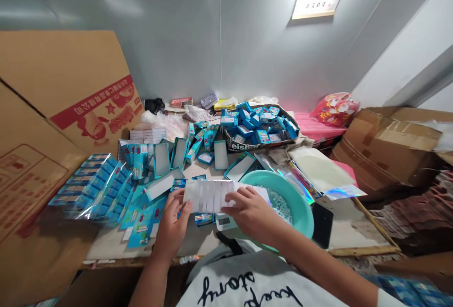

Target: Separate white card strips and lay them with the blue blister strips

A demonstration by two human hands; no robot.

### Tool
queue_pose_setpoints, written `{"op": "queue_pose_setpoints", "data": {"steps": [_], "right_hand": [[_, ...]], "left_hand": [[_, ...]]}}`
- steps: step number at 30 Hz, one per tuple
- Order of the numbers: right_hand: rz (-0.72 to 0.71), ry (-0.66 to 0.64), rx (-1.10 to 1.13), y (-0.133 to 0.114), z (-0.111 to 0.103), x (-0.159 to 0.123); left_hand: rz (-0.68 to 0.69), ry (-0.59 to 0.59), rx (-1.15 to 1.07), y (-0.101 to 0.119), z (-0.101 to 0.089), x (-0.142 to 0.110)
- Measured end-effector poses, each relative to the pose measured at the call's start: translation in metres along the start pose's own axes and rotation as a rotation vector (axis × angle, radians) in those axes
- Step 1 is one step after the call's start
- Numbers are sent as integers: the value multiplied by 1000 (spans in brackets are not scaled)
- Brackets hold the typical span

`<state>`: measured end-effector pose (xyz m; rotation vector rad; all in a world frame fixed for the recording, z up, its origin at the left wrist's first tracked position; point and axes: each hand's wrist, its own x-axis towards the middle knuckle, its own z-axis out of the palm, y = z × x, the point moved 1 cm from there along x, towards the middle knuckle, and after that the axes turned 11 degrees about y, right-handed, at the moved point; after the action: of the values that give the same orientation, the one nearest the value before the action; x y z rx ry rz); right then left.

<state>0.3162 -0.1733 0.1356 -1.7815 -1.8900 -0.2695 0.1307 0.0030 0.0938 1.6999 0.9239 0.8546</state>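
Note:
Between my two hands is a long white card strip with several slit-like lines across its face. My left hand grips its left end, thumb in front. The fingers of my right hand curl over its right part. Just behind my right wrist stands a turquoise basin holding many small pale pellets. Below the strip, a small white device is partly covered by my right hand. Small blue packets lie beneath and behind the strip.
A carton tray of small blue boxes stands at the back. Open blue boxes and flat blue cards lie left of centre. Wrapped blue packs lean by a large carton. A phone lies right of the basin.

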Motion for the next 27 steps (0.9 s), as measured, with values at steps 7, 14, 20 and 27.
{"op": "queue_pose_setpoints", "data": {"steps": [7,14,20,27], "right_hand": [[233,125,243,-10,1,43],[379,-67,417,-21,20,62],[353,-153,529,-28,28,67],[372,-190,528,-24,28,68]], "left_hand": [[-45,-194,24,2,9,-22],[258,-1,59,22,3,-23],[616,-101,314,33,-18,-18],[726,60,453,3,-24,-33]]}}
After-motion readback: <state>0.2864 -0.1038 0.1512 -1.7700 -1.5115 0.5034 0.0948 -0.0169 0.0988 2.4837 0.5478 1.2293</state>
